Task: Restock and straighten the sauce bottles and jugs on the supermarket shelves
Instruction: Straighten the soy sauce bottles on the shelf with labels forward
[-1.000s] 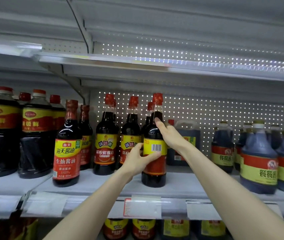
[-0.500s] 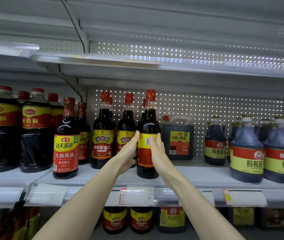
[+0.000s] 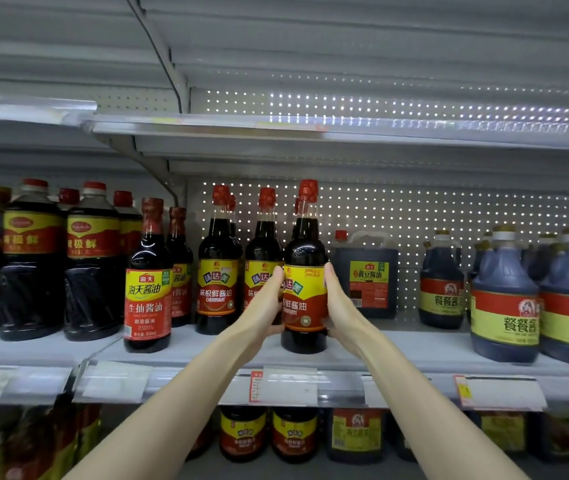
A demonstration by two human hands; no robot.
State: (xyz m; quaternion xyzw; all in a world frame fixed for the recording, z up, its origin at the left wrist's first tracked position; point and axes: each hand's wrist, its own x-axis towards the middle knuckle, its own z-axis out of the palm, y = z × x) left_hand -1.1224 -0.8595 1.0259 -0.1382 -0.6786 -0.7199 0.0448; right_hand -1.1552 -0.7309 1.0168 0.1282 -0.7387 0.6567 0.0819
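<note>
A dark soy sauce bottle (image 3: pixel 305 299) with a red cap and a yellow-and-red label stands upright near the front edge of the middle shelf (image 3: pixel 414 348). Its label faces me. My left hand (image 3: pixel 262 306) holds its left side and my right hand (image 3: pixel 340 306) holds its right side, both at label height. Two matching bottles (image 3: pixel 217 271) stand in a row just left of it, with more behind them. A square dark jug (image 3: pixel 367 271) with a yellow label sits farther back on the right.
Left of the row stand a red-labelled bottle (image 3: pixel 148 292) and big dark bottles (image 3: pixel 92 265). Blue-grey jugs (image 3: pixel 504 299) fill the right end. Price tags (image 3: pixel 290 386) line the shelf lip. Another shelf (image 3: pixel 310 133) hangs close overhead, and more bottles (image 3: pixel 293 434) sit on the shelf below.
My right hand came down from the bottle's neck to its right side. The bottle has turned, so the barcode is gone and the front label faces me.
</note>
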